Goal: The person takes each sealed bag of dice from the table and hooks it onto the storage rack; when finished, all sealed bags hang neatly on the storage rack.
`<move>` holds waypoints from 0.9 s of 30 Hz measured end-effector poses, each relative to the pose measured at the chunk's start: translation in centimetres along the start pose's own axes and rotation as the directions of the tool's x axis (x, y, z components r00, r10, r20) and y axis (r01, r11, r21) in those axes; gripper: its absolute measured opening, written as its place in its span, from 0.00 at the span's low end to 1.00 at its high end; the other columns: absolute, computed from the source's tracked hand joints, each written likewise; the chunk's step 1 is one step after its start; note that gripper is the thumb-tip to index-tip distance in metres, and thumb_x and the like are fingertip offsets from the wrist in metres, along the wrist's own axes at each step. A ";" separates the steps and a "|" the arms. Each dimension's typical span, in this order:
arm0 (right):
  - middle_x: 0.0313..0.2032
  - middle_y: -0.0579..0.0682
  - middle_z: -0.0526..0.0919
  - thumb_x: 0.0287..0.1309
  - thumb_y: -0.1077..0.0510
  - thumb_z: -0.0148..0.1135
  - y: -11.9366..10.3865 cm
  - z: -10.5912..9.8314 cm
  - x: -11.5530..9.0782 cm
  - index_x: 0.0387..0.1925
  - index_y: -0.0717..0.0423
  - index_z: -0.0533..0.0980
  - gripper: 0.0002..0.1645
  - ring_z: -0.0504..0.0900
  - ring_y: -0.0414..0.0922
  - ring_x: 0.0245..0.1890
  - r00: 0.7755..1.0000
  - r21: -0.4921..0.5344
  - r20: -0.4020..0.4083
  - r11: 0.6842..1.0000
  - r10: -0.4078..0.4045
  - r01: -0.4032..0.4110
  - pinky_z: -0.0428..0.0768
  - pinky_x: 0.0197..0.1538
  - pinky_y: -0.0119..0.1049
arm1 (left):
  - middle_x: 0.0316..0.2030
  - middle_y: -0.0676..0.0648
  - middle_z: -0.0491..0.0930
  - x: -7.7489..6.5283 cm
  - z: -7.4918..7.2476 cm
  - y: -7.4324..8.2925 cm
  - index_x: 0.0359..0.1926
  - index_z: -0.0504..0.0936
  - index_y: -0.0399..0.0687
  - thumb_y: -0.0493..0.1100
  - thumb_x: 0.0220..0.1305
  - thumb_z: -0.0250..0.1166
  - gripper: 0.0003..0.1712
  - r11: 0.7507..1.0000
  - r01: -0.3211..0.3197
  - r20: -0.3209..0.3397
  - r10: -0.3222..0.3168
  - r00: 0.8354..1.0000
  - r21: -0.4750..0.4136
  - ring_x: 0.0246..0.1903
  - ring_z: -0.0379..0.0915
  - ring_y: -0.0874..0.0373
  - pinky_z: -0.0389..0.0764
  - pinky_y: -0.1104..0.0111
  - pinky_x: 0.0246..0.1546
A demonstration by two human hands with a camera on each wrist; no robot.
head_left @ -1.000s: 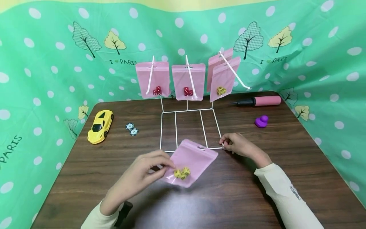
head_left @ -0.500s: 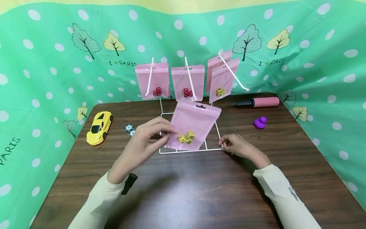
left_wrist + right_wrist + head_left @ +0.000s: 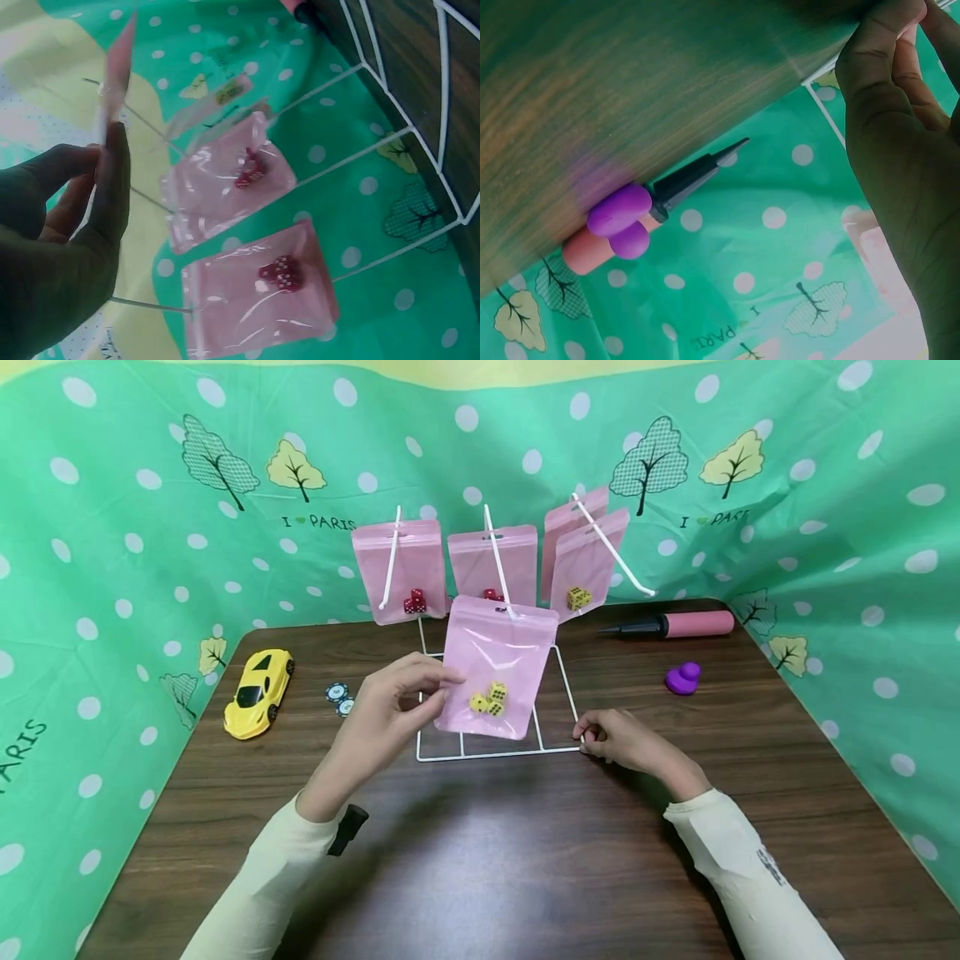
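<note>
My left hand (image 3: 382, 718) pinches the left edge of a pink zip bag (image 3: 517, 647) that has yellow dice (image 3: 495, 702) in its bottom. The bag's hanging slot is right at the tip of the middle hook (image 3: 498, 560) of a white wire display rack (image 3: 495, 755). In the left wrist view the held bag (image 3: 120, 64) appears nearly edge-on. At the rack base's front right corner, my right hand (image 3: 626, 743) pinches the wire. A pink bag with red dice (image 3: 401, 556) hangs on the left hook; another (image 3: 465, 560) hangs behind the held bag. On the right hook hang two, the front one (image 3: 588, 560) with yellow dice.
A yellow toy car (image 3: 260, 693) and two poker chips (image 3: 341, 699) lie left of the rack. To its right are a pink and black hand pump (image 3: 690, 625) and a purple duck-shaped toy (image 3: 683, 678). Polka-dotted green cloth (image 3: 465, 452) surrounds the table (image 3: 480, 860).
My left hand has raised the bag from in front of the rack up to the middle hook's tip, and the bag has turned more upright. My right hand stays on the rack's corner.
</note>
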State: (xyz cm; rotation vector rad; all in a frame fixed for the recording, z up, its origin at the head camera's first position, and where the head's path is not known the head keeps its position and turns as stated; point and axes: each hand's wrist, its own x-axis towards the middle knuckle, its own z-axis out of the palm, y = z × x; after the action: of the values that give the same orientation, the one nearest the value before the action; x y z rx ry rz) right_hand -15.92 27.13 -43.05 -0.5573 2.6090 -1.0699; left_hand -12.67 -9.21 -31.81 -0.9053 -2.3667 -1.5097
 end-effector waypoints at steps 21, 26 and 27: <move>0.29 0.48 0.80 0.66 0.72 0.65 0.4 0.2 0.3 0.43 0.67 0.82 0.05 0.76 0.39 0.25 1.000 -0.016 0.001 1.000 0.003 -0.003 0.79 0.27 0.34 | 0.56 0.36 0.85 9.1 0.7 -6.8 0.57 0.88 0.33 0.26 0.71 0.62 0.18 0.998 0.043 -0.140 -0.037 0.990 0.037 0.52 0.86 0.41 0.83 0.58 0.59; 0.29 0.49 0.81 0.66 0.72 0.66 0.3 0.1 0.2 0.44 0.68 0.82 0.05 0.76 0.39 0.25 1.000 -0.005 0.000 1.000 0.002 -0.002 0.79 0.27 0.33 | 0.58 0.37 0.84 9.7 0.7 -7.1 0.58 0.88 0.34 0.28 0.70 0.63 0.18 0.997 0.068 -0.135 -0.064 0.989 0.028 0.52 0.87 0.40 0.83 0.53 0.59; 0.29 0.49 0.81 0.66 0.72 0.66 0.4 0.0 0.2 0.44 0.68 0.82 0.06 0.76 0.39 0.25 1.000 -0.004 0.000 1.000 0.005 -0.005 0.79 0.27 0.33 | 0.58 0.37 0.84 9.7 0.7 -7.1 0.57 0.89 0.35 0.29 0.70 0.63 0.17 0.997 0.073 -0.132 -0.068 0.989 0.029 0.52 0.87 0.40 0.83 0.52 0.60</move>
State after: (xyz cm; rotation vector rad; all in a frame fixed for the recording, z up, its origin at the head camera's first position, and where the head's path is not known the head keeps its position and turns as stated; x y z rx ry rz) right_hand -16.15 27.28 -43.33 -0.5512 2.6118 -1.0640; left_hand -24.46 -6.89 -32.99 -0.6991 -2.3450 -1.5008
